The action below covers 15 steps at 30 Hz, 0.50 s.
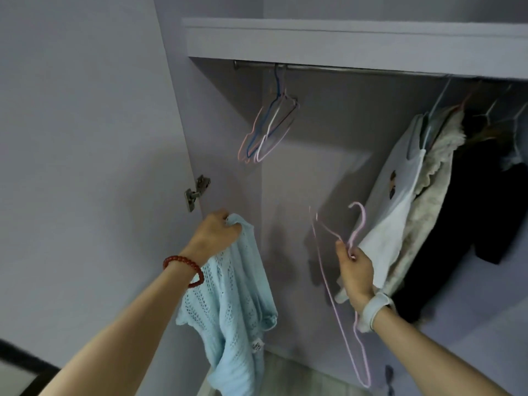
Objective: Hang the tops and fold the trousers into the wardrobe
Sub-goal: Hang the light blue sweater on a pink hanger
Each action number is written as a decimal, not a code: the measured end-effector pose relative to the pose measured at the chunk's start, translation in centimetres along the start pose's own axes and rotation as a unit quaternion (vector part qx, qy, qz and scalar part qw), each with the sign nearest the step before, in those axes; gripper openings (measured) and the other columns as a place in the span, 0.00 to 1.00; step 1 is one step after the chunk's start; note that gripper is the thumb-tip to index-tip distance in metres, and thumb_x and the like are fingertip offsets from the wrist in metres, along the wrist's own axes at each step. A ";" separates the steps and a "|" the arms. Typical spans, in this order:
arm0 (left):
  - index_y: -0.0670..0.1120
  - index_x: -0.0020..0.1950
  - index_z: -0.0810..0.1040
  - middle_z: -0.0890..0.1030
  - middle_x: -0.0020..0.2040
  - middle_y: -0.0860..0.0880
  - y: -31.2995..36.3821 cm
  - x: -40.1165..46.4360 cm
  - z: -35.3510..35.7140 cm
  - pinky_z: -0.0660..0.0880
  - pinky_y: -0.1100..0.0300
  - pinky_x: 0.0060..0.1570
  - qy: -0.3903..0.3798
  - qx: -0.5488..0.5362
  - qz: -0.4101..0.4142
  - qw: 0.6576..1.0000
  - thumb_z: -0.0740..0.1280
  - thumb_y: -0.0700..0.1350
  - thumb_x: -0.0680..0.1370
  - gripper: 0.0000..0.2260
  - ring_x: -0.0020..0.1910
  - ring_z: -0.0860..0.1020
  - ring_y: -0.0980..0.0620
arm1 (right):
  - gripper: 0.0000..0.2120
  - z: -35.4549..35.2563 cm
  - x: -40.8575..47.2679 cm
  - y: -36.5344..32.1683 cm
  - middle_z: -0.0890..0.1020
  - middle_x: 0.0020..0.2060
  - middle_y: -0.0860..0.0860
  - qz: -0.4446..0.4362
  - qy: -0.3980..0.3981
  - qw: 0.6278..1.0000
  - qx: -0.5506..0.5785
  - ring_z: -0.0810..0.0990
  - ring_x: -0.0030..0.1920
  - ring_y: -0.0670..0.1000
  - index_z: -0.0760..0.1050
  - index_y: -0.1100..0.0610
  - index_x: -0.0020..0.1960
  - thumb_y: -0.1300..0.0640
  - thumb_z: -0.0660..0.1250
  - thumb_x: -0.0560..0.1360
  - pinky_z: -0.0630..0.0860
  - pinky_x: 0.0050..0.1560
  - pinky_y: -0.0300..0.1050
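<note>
My left hand (217, 234) grips the top edge of a light blue knitted top (234, 310), which hangs down in front of the open wardrobe. My right hand (355, 270) pinches a pink wire hanger (343, 310) just below its hook, with the hook pointing up and the frame hanging down and blurred. The hanger and the top are apart. A metal rail (343, 69) runs under the wardrobe's upper shelf, above both hands.
Several empty wire hangers (268, 124) hang at the rail's left end. White, cream fluffy and black garments (428, 195) hang at the right, touching my right wrist. The open wardrobe door (85, 138) with its hinge (197, 192) stands at the left. The shelf (343, 38) juts out overhead.
</note>
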State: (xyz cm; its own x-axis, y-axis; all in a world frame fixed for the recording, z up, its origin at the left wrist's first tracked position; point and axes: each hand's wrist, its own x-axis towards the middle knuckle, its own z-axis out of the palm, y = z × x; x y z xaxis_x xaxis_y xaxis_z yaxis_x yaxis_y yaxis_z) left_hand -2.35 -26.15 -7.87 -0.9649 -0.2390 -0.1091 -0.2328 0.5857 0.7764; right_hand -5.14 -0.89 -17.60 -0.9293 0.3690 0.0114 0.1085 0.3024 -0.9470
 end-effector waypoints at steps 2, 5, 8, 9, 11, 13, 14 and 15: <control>0.43 0.41 0.69 0.66 0.31 0.49 -0.5 0.0 0.2 0.62 0.62 0.28 0.002 -0.021 -0.024 0.999 0.63 0.41 0.76 0.05 0.29 0.64 0.52 | 0.21 -0.4 -1.1 0.4 0.70 0.26 0.54 -0.020 0.029 0.999 0.023 0.69 0.33 0.54 0.64 0.58 0.29 0.52 0.61 0.78 0.65 0.40 0.46; 0.42 0.41 0.70 0.67 0.32 0.46 -1.1 -0.5 0.8 0.62 0.61 0.29 0.048 -0.009 -0.004 0.999 0.62 0.42 0.77 0.06 0.29 0.65 0.51 | 0.21 -0.8 -2.0 -0.8 0.72 0.28 0.64 -0.064 0.023 0.996 0.056 0.68 0.30 0.54 0.68 0.69 0.32 0.59 0.58 0.80 0.65 0.35 0.40; 0.45 0.41 0.70 0.71 0.31 0.48 -0.9 -1.3 1.4 0.65 0.59 0.31 0.106 0.039 0.027 0.993 0.60 0.45 0.78 0.07 0.29 0.68 0.49 | 0.15 -1.5 -2.0 -2.5 0.73 0.30 0.57 -0.057 -0.017 0.995 0.077 0.69 0.31 0.48 0.71 0.65 0.34 0.62 0.57 0.78 0.66 0.33 0.30; 0.47 0.43 0.71 0.72 0.32 0.49 -0.8 -1.5 1.5 0.67 0.58 0.32 0.120 0.056 0.034 0.991 0.59 0.46 0.79 0.06 0.30 0.70 0.48 | 0.15 -1.5 -1.9 -2.9 0.71 0.29 0.54 -0.039 -0.033 0.994 0.094 0.68 0.31 0.47 0.69 0.61 0.33 0.62 0.57 0.78 0.66 0.34 0.34; 0.49 0.43 0.70 0.73 0.32 0.49 -0.5 -1.7 1.5 0.68 0.58 0.33 0.132 0.086 0.045 0.986 0.58 0.48 0.79 0.06 0.31 0.71 0.47 | 0.17 -1.5 -1.8 -3.6 0.69 0.25 0.50 0.009 -0.075 0.982 0.173 0.65 0.30 0.48 0.65 0.57 0.29 0.61 0.56 0.76 0.63 0.35 0.42; 0.47 0.37 0.68 0.70 0.29 0.49 -0.1 -1.9 1.5 0.67 0.57 0.31 0.143 0.106 0.055 0.983 0.57 0.47 0.79 0.11 0.29 0.68 0.47 | 0.19 -1.3 -1.8 -4.8 0.65 0.20 0.48 0.071 -0.133 0.934 0.325 0.62 0.24 0.46 0.62 0.56 0.26 0.62 0.53 0.75 0.59 0.31 0.41; 0.46 0.36 0.67 0.69 0.28 0.48 0.1 -2.1 1.4 0.66 0.57 0.31 0.152 0.115 0.054 0.980 0.57 0.46 0.79 0.12 0.29 0.67 0.47 | 0.19 -1.2 -1.9 -5.6 0.63 0.19 0.48 0.101 -0.165 0.900 0.392 0.60 0.22 0.46 0.61 0.55 0.24 0.62 0.52 0.74 0.57 0.29 0.40; 0.46 0.35 0.66 0.68 0.28 0.48 0.3 -2.3 1.3 0.66 0.57 0.30 0.161 0.125 0.051 0.978 0.57 0.46 0.78 0.12 0.28 0.66 0.47 | 0.19 -1.2 -2.0 -6.3 0.61 0.18 0.48 0.118 -0.192 0.870 0.438 0.58 0.21 0.46 0.61 0.54 0.21 0.61 0.52 0.71 0.56 0.27 0.40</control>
State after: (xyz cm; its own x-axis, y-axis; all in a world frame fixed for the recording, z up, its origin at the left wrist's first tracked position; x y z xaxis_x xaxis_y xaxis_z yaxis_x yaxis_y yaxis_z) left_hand -0.36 -24.37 -8.19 -0.9053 -0.3784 0.1932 -0.1998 0.7805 0.5924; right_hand -3.54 -2.50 -11.23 -0.9854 -0.0419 -0.1649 0.1577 -0.5892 -0.7925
